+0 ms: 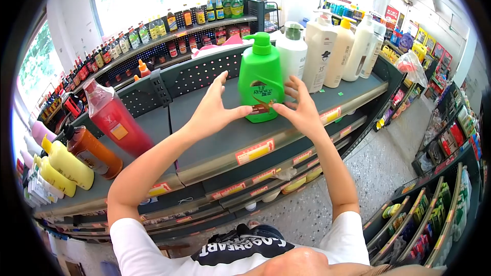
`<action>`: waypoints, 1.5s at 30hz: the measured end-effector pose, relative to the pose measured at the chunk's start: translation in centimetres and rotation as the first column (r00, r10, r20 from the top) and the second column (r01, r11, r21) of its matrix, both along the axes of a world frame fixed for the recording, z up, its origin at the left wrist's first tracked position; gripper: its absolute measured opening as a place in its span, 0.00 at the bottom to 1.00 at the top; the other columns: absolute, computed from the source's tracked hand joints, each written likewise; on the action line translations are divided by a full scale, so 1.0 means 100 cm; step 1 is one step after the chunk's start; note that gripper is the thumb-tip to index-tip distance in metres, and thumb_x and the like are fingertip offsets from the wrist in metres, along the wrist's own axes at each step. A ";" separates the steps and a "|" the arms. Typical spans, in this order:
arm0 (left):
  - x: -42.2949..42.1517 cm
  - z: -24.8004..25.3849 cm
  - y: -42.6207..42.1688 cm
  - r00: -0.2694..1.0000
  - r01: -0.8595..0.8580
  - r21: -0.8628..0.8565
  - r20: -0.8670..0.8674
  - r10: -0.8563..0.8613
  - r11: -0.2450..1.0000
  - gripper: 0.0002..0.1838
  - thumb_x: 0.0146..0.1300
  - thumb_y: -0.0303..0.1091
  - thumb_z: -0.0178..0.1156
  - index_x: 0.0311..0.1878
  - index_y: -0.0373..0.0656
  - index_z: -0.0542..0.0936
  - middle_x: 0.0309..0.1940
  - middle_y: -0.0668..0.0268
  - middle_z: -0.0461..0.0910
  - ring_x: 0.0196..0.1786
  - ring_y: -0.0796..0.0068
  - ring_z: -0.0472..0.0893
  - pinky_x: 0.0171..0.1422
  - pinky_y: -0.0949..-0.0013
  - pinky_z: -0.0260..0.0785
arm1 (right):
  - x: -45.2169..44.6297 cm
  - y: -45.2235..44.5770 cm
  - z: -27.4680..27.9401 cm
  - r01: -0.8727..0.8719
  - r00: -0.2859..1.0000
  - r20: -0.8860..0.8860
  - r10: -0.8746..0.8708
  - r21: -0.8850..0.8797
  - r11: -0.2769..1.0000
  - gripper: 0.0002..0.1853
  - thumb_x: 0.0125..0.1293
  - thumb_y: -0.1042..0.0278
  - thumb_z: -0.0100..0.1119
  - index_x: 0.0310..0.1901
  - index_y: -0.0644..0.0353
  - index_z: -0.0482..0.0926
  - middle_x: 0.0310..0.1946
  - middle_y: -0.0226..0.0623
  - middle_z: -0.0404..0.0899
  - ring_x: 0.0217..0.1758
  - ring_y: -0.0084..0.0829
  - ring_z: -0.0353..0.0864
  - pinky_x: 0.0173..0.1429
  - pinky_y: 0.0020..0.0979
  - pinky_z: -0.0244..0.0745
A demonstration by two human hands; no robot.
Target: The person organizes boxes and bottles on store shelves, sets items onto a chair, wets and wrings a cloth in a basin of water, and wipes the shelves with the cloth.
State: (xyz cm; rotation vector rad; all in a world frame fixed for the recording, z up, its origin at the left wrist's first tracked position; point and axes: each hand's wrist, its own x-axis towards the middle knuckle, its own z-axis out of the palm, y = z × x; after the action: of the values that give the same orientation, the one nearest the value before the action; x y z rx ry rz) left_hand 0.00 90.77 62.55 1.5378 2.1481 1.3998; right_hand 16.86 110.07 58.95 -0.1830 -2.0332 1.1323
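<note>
A green pump bottle (261, 74) stands upright on the top shelf (204, 140), its label facing me. My left hand (209, 106) is at its left side, fingers spread and apart from it, the thumb tip in front of the lower label. On the other side is my right hand (303, 110), also open, its thumb tip overlapping the lower front of the bottle. Whether either thumb touches the plastic I cannot tell. Right behind the green bottle stands a white bottle with a grey-green cap (292, 51).
Several pale pump bottles (320, 51) line the shelf to the right. On the left stand a tall red bottle (117, 117), an amber pump bottle (92, 151) and yellow bottles (69, 163). A perforated back panel (199, 74) runs behind. Price tags (255, 152) line the shelf's front edge.
</note>
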 end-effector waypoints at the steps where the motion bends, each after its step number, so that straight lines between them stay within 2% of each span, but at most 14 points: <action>1: 0.002 0.001 0.009 0.999 0.004 -0.036 0.051 -0.002 0.999 0.54 0.58 0.44 0.74 0.77 0.39 0.49 0.74 0.48 0.57 0.77 0.50 0.59 0.77 0.50 0.56 | -0.001 0.001 0.001 -0.036 0.999 0.010 0.036 -0.038 0.999 0.46 0.59 0.66 0.73 0.73 0.68 0.53 0.67 0.58 0.66 0.70 0.48 0.69 0.64 0.43 0.75; 2: 0.002 0.000 0.015 0.990 0.076 -0.010 0.123 -0.074 0.997 0.55 0.57 0.45 0.74 0.77 0.38 0.49 0.73 0.47 0.58 0.76 0.50 0.59 0.77 0.52 0.56 | -0.003 0.001 0.001 -0.074 0.997 0.017 0.075 -0.074 0.995 0.47 0.59 0.66 0.73 0.73 0.68 0.53 0.67 0.57 0.66 0.70 0.48 0.70 0.64 0.43 0.75; 4: 0.001 -0.004 0.025 0.943 0.200 0.063 0.257 -0.210 0.978 0.56 0.54 0.46 0.76 0.77 0.35 0.50 0.73 0.44 0.59 0.76 0.48 0.60 0.78 0.55 0.57 | -0.004 0.000 0.006 -0.113 0.993 0.041 0.115 -0.037 0.993 0.46 0.58 0.68 0.73 0.73 0.67 0.54 0.66 0.56 0.69 0.68 0.49 0.72 0.62 0.42 0.76; 8: 0.003 -0.008 0.029 0.935 0.132 0.095 0.319 -0.155 0.987 0.48 0.58 0.41 0.74 0.74 0.38 0.56 0.69 0.47 0.65 0.72 0.53 0.68 0.73 0.57 0.65 | -0.007 -0.006 0.012 -0.060 0.995 0.079 0.054 0.069 0.996 0.45 0.55 0.69 0.74 0.71 0.67 0.58 0.60 0.56 0.75 0.64 0.46 0.77 0.60 0.39 0.76; 10: -0.002 -0.015 0.035 0.947 0.106 0.121 0.289 -0.137 0.987 0.45 0.59 0.40 0.73 0.72 0.38 0.58 0.67 0.48 0.69 0.69 0.54 0.71 0.70 0.58 0.68 | -0.012 -0.007 0.011 -0.022 0.998 0.054 0.017 0.090 0.996 0.44 0.52 0.68 0.76 0.68 0.67 0.62 0.53 0.55 0.80 0.59 0.45 0.81 0.59 0.38 0.76; 12: -0.002 -0.019 0.034 0.968 0.052 0.144 0.236 -0.086 0.988 0.41 0.58 0.40 0.73 0.69 0.37 0.62 0.61 0.49 0.74 0.64 0.55 0.76 0.66 0.59 0.72 | -0.022 -0.001 0.002 0.010 1.000 -0.004 -0.009 0.147 0.989 0.43 0.51 0.69 0.76 0.67 0.67 0.64 0.54 0.54 0.80 0.57 0.43 0.82 0.59 0.37 0.76; 13: 0.003 -0.015 0.030 0.971 0.038 0.112 0.229 -0.063 0.993 0.40 0.60 0.39 0.72 0.70 0.38 0.61 0.63 0.51 0.72 0.65 0.56 0.75 0.66 0.58 0.71 | -0.025 -0.002 0.005 -0.017 0.999 -0.030 0.021 0.128 0.992 0.42 0.51 0.70 0.77 0.67 0.67 0.65 0.53 0.52 0.81 0.57 0.41 0.82 0.59 0.37 0.76; 14: 0.008 -0.009 0.025 0.974 0.027 0.080 0.222 -0.044 0.996 0.40 0.61 0.37 0.71 0.71 0.39 0.60 0.64 0.52 0.70 0.66 0.56 0.73 0.67 0.58 0.71 | -0.024 -0.005 0.009 -0.041 0.999 0.018 0.040 0.073 0.996 0.42 0.51 0.71 0.77 0.67 0.67 0.65 0.54 0.51 0.81 0.58 0.40 0.82 0.60 0.37 0.76; 19: 0.014 -0.007 -0.003 0.982 -0.032 0.082 0.186 0.016 0.996 0.40 0.61 0.38 0.71 0.71 0.39 0.61 0.65 0.50 0.70 0.66 0.55 0.74 0.66 0.57 0.72 | -0.031 -0.018 0.020 -0.163 0.983 0.099 0.157 0.050 0.985 0.47 0.50 0.73 0.76 0.71 0.62 0.60 0.58 0.50 0.78 0.62 0.42 0.79 0.63 0.38 0.75; 25: 0.004 -0.003 -0.055 0.990 -0.110 0.060 0.100 0.104 0.992 0.41 0.60 0.39 0.71 0.72 0.41 0.61 0.65 0.51 0.71 0.67 0.54 0.73 0.66 0.56 0.72 | -0.055 -0.052 0.024 -0.301 0.950 0.104 0.295 0.052 0.952 0.50 0.49 0.71 0.77 0.73 0.60 0.57 0.59 0.51 0.78 0.64 0.44 0.77 0.65 0.40 0.75; 31: -0.013 -0.003 -0.099 0.971 -0.174 0.074 0.180 0.158 0.982 0.41 0.60 0.37 0.72 0.72 0.40 0.61 0.65 0.52 0.71 0.69 0.56 0.70 0.69 0.56 0.67 | -0.083 -0.090 0.028 -0.353 0.931 0.129 0.342 0.071 0.933 0.51 0.48 0.70 0.77 0.73 0.59 0.57 0.59 0.50 0.77 0.64 0.46 0.77 0.65 0.40 0.75; 37: -0.027 -0.007 -0.118 0.964 -0.186 0.069 0.208 0.168 0.980 0.42 0.60 0.36 0.72 0.72 0.39 0.60 0.65 0.52 0.70 0.68 0.56 0.70 0.69 0.56 0.67 | -0.097 -0.106 0.030 -0.364 0.925 0.153 0.348 0.093 0.927 0.51 0.49 0.69 0.77 0.74 0.60 0.56 0.59 0.51 0.77 0.65 0.47 0.76 0.65 0.41 0.75; 42: -0.033 -0.012 -0.120 0.960 -0.151 0.092 0.250 0.124 0.984 0.41 0.61 0.36 0.71 0.72 0.39 0.60 0.66 0.51 0.69 0.69 0.54 0.69 0.69 0.55 0.66 | -0.095 -0.111 0.034 -0.366 0.923 0.166 0.347 0.095 0.926 0.52 0.49 0.69 0.77 0.74 0.59 0.56 0.59 0.51 0.77 0.64 0.47 0.77 0.64 0.42 0.76; 45: -0.036 -0.014 -0.121 0.961 -0.130 0.097 0.255 0.102 0.987 0.40 0.62 0.37 0.70 0.73 0.40 0.59 0.67 0.51 0.68 0.70 0.53 0.68 0.70 0.55 0.66 | -0.099 -0.110 0.030 -0.374 0.919 0.160 0.360 0.066 0.925 0.49 0.50 0.67 0.78 0.73 0.59 0.59 0.61 0.46 0.76 0.64 0.40 0.76 0.68 0.39 0.71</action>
State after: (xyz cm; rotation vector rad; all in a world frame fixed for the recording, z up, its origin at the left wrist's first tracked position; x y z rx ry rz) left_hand -3.59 78.70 61.11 1.2077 2.0661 1.6795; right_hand 6.92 99.09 61.98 0.1806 -2.3118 1.2731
